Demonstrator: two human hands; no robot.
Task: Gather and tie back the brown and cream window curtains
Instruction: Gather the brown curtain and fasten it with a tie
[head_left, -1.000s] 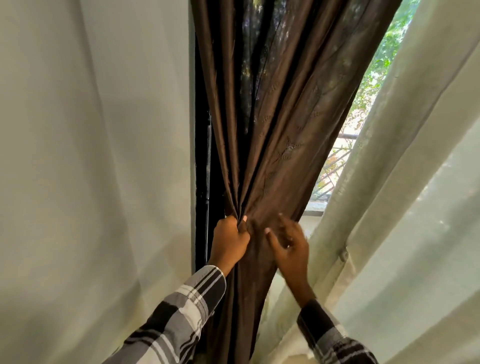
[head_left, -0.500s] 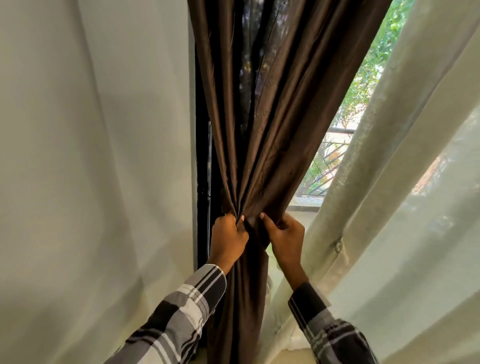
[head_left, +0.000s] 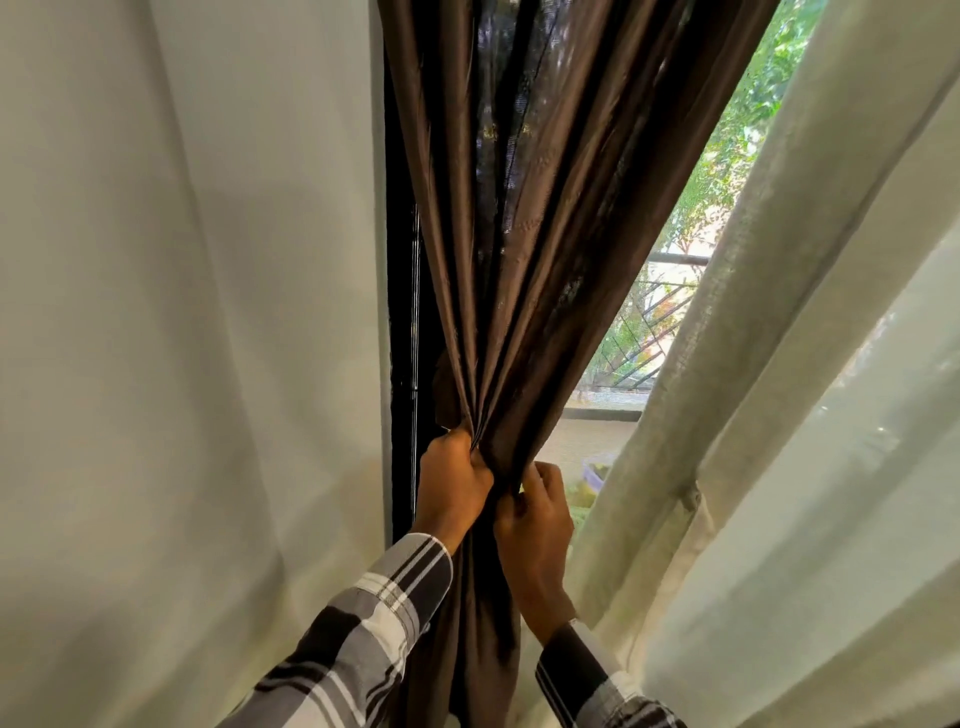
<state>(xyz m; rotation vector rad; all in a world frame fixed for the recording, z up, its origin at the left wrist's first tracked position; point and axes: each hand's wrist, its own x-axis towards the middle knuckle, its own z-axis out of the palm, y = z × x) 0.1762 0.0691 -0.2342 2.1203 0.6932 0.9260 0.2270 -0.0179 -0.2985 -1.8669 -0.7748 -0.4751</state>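
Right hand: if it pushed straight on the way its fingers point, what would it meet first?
The right hand points up and left into the gathered brown curtain, which it already grips, so that fabric comes first, then probably the left hand. Depth is unclear.

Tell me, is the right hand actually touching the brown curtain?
Touching. The head view shows the right hand with fingers curled into the bunched brown curtain.

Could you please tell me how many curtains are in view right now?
2: the brown curtain bunched at centre in both hands, and the cream curtain hanging to its right. More may hang outside the frame.
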